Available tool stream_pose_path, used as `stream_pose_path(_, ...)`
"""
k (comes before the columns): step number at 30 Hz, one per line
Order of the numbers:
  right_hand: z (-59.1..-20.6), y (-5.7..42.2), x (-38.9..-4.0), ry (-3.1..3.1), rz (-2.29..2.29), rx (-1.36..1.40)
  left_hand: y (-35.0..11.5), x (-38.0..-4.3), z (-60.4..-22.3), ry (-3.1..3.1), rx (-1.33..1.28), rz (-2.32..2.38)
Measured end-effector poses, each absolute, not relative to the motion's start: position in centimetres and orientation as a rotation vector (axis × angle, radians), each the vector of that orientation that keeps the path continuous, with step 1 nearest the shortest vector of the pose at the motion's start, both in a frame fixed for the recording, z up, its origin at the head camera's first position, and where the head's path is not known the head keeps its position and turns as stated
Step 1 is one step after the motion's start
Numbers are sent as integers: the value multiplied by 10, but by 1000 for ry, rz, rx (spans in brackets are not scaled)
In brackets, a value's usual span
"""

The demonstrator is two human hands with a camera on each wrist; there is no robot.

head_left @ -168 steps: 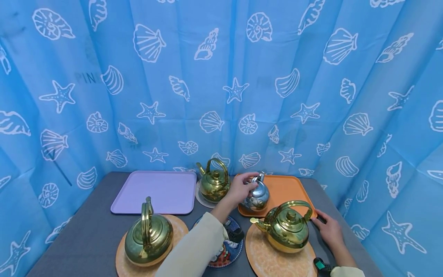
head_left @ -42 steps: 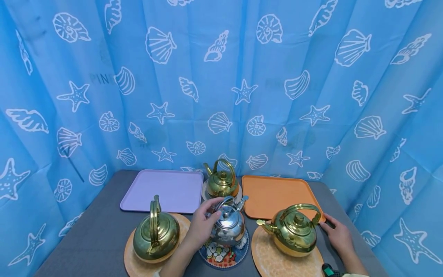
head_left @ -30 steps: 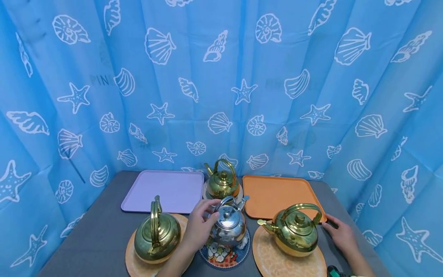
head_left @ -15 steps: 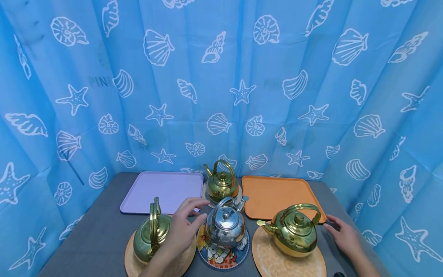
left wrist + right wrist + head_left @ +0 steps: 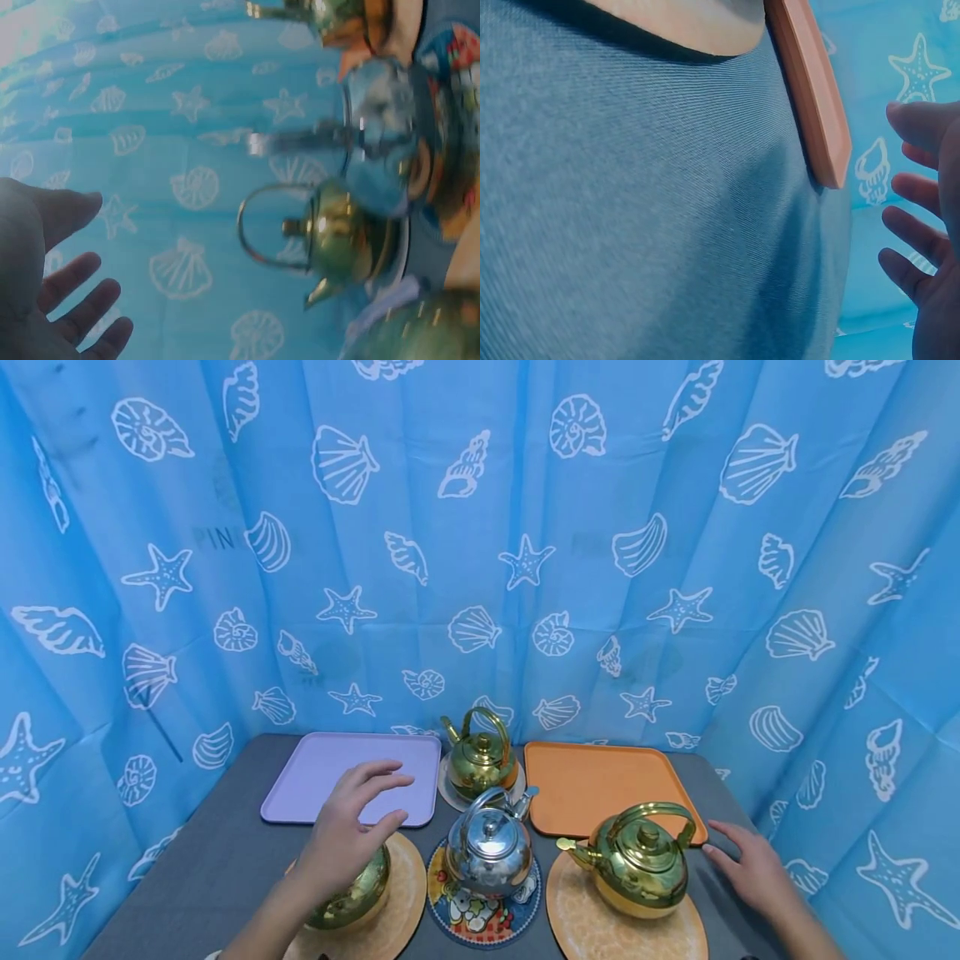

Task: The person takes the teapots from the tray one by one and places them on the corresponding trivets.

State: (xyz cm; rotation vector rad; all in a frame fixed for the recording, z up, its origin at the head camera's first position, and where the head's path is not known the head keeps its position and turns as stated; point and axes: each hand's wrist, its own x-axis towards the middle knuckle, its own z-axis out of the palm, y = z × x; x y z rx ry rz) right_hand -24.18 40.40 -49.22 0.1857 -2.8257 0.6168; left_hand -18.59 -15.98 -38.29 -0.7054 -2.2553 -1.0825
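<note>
My left hand [image 5: 345,835], fingers apart and holding nothing, hovers over the left gold kettle [image 5: 360,893], hiding its handle and lid. That kettle sits on a round tan mat [image 5: 408,893]. To its right a silver kettle [image 5: 491,852] stands upright on a round blue cartoon-print mat [image 5: 480,935], its spout toward the back right. My right hand [image 5: 753,868] holds nothing, its thumb and fingers spread near the front right corner of the orange tray [image 5: 600,785]. Nearby, another gold kettle [image 5: 641,868] rests on a second tan mat [image 5: 626,939].
A lilac tray [image 5: 322,768] lies at the back left. Between the two trays a smaller gold kettle [image 5: 480,760] stands on a pale round mat [image 5: 450,793]. A blue shell-print curtain [image 5: 510,485] hangs behind the grey table [image 5: 187,877].
My left hand carried the silver kettle from the orange tray to the blue mat, let go of its handle and drew away left. My right hand has come slightly off the tray's corner.
</note>
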Motion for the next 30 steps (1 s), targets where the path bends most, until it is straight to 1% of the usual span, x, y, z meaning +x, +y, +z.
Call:
stream_pose_path(7,-490,405,-240,-2769,521,278,-199,-202,-376,-2211,-730,-888)
stream_pose_path(13,-489,405,-238,-2777,505,301,-235,-215,-381,-2182,-649,-793)
stream_pose_path(19,-492,407,-235,-2748,447,307,-263,-223,-394,-2197,-559,-655)
stream_pose_path(30,-502,414,-234,-2685,351,343,-309,-232,-429,-2332,-512,-370)
